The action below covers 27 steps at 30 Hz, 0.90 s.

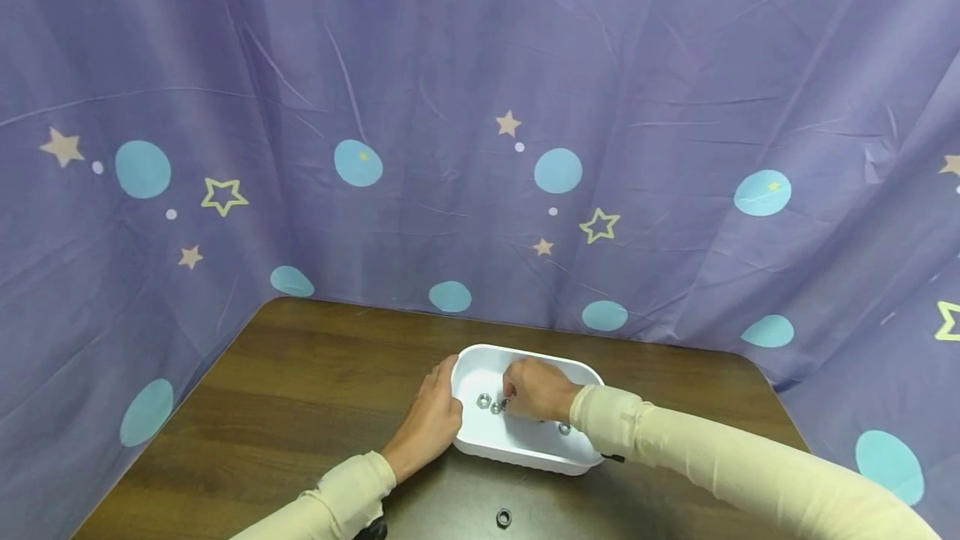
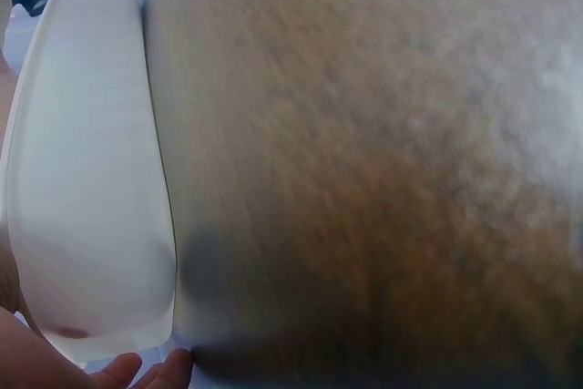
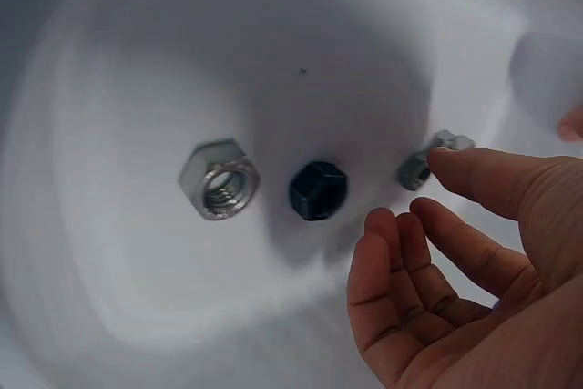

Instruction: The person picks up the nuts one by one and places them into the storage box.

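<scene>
A white tray (image 1: pixel 517 450) rests on the table, with several metal nuts inside. My left hand (image 1: pixel 429 422) grips its left side at the rim; in the left wrist view its fingertips (image 2: pixel 168 371) show beside the tray's outer wall. My right hand (image 1: pixel 542 390) reaches into the tray. In the right wrist view its thumb and bent fingers stand apart, close to a small silver nut (image 3: pixel 414 172), and I see nothing held between them. A larger silver nut (image 3: pixel 219 179) and a dark nut (image 3: pixel 319 190) lie nearby. Another silver nut (image 1: pixel 483 400) sits toward the tray's left end.
A dark nut (image 1: pixel 504 518) lies on the brown wooden table (image 1: pixel 322 390), in front of the tray. Behind the table and along its sides hangs a purple curtain (image 1: pixel 450 215) printed with stars and blue spots.
</scene>
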Each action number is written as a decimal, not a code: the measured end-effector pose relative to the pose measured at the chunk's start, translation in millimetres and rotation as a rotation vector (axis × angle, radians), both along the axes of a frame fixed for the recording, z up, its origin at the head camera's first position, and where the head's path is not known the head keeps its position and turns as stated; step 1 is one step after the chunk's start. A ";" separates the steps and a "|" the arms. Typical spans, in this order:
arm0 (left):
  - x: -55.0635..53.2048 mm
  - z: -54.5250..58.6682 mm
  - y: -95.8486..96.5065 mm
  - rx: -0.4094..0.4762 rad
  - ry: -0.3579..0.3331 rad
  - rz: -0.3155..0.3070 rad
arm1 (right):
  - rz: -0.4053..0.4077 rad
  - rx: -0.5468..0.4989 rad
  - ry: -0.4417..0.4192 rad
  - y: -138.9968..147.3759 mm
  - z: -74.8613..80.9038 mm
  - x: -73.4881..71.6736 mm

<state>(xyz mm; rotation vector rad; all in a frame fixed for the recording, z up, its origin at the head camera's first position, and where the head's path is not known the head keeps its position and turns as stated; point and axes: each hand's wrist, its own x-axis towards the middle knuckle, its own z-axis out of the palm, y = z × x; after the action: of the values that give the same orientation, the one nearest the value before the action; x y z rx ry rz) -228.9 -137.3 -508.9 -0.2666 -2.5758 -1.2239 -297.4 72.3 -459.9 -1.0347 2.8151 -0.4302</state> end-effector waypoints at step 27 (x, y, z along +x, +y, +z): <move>0.7 0.9 2.7 0.010 -0.022 0.002 | -0.014 -0.279 0.021 52.6 41.0 62.5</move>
<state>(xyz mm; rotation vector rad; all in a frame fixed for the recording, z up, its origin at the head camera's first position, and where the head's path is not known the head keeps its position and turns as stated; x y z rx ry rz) -228.2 -134.6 -508.0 -0.2492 -2.5877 -1.2452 -234.9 124.9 -418.9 -1.0721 2.8384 -0.8380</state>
